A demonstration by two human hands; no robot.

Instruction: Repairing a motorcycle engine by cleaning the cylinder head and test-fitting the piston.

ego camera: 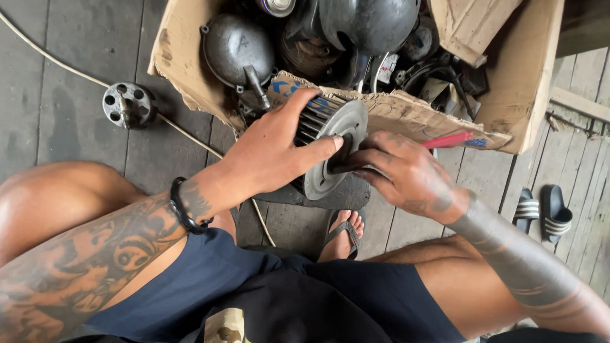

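Note:
A round grey metal part with cooling fins (333,149) is held on edge in front of me, over a dark slab on the floor. My left hand (272,150) wraps its finned side, thumb on the flat face. At the face's centre, my right hand (403,171) pinches a small dark piece with its fingertips. A red-handled tool (448,140) shows just behind my right hand; whether that hand holds it is unclear.
A torn cardboard box (518,77) behind the hands holds several dark metal engine parts. A small perforated metal disc (126,104) and a pale cord (45,54) lie on the plank floor at left. Striped sandals (543,212) rest at right.

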